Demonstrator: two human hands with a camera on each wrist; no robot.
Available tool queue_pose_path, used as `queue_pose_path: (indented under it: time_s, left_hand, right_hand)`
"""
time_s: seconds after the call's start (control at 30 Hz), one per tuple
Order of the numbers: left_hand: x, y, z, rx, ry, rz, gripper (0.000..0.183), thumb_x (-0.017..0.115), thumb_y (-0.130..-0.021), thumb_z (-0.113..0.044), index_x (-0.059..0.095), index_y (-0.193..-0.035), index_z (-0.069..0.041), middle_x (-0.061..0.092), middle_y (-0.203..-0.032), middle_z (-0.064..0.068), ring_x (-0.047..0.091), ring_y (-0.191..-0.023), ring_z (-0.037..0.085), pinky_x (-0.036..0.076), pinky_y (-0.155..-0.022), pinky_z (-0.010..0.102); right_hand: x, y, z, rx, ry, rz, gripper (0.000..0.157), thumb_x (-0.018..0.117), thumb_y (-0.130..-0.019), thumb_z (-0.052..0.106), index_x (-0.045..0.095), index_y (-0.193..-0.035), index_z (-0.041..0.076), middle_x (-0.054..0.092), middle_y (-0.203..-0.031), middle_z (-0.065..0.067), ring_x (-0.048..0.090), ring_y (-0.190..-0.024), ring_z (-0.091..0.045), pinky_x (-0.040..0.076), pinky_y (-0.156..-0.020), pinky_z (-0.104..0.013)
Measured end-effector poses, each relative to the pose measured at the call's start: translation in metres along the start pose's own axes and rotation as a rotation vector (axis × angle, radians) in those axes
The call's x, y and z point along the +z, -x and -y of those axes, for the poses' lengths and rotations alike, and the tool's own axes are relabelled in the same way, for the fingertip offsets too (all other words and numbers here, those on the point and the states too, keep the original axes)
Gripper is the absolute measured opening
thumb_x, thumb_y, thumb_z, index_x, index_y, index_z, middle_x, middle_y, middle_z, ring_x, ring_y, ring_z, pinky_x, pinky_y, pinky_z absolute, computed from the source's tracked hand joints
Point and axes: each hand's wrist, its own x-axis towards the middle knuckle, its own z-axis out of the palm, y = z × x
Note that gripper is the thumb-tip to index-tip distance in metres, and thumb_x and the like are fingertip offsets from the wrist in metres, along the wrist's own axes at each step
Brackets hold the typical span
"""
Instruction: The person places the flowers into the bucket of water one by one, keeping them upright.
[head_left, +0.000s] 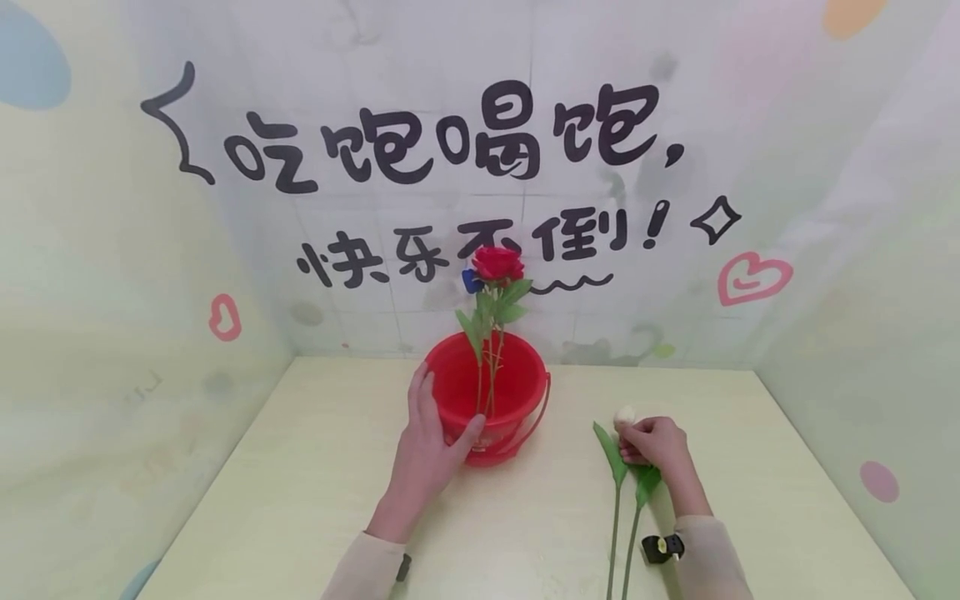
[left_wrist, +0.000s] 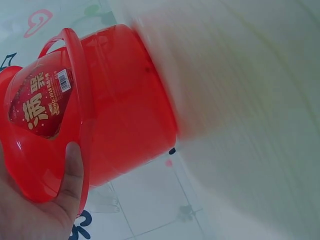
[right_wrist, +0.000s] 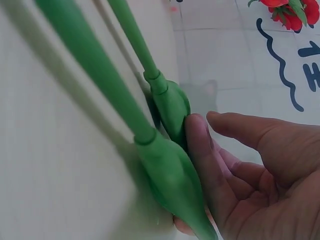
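A red plastic bucket (head_left: 450, 358) stands towards the back of the table, its handle hanging down on the right. My left hand (head_left: 431, 450) grips its rim from the left and front; the left wrist view shows the thumb (left_wrist: 73, 165) against the outside of the bucket, by a printed label. Inside the bucket lean a red rose (head_left: 498, 262) and a blue flower (head_left: 472, 281) on leafy stems. To the right, my right hand (head_left: 660, 442) pinches an artificial white tulip (head_left: 625, 414) near its bud. Beside it lies another green stem (head_left: 633, 533), its top hidden by the hand.
The pale tabletop (head_left: 300, 500) runs up to a backdrop wall (head_left: 450, 50) with black lettering and pink hearts. Side walls (head_left: 90, 333) rise left and right. A black strapped device (head_left: 663, 547) sits on the right wrist.
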Motion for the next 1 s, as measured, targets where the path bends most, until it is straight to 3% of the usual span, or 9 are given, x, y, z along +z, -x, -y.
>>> queue_pose_path:
  time_s: [1.0]
  left_hand:
    - [-0.001,0.002,-0.002,0.000,-0.003,-0.003,0.110,0.073,-0.090,-0.066,0.013,-0.169,-0.018,0.021,-0.172,-0.002,0.053,-0.137,0.027,0.063,-0.087,0.047]
  right_hand:
    - [0.003,-0.004,-0.013,0.019,0.104,-0.053,0.022,0.075,-0.097,0.012,0.070,-0.098,-0.009,0.071,-0.069,-0.007,0.069,-0.054,-0.011,0.060,-0.055,-0.025]
